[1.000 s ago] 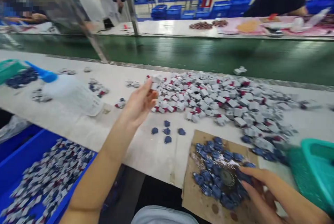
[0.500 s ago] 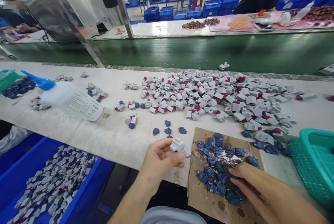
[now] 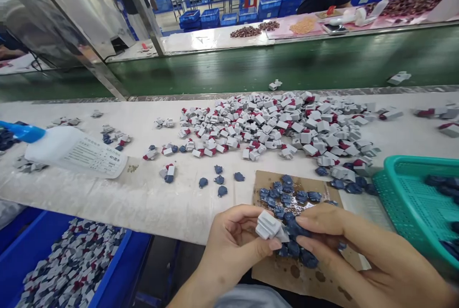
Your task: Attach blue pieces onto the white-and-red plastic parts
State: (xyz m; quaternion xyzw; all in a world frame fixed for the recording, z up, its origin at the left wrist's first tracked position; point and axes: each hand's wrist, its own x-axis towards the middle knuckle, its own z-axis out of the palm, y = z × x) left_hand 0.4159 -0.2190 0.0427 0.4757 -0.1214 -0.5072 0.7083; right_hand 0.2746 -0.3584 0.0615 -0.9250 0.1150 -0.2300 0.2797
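My left hand (image 3: 238, 243) grips a light grey plastic piece (image 3: 269, 226) with a stepped, blocky shape between thumb and fingers. Facing it, my right hand (image 3: 344, 238) pinches a small dark blue plastic piece (image 3: 294, 227) right beside the grey one; whether the two touch I cannot tell. Both hands are over a brown cardboard sheet (image 3: 272, 272), on which several more dark blue pieces (image 3: 286, 198) lie in a wet, glossy patch. Just left of the cardboard, a few loose blue pieces (image 3: 219, 180) rest on the white table (image 3: 186, 212).
A heap of grey and dark red pieces (image 3: 265, 124) spreads behind the cardboard. A white bottle with a blue nozzle (image 3: 77, 151) lies at left, above a blue bin (image 3: 118, 255) of pieces. At right stands a green basket (image 3: 398, 193). A green conveyor (image 3: 215, 71) runs behind.
My right hand has lifted a blue piece off the cardboard and brought it left to the grey piece. My left hand has moved right and down, still holding the grey piece. The view has shifted.
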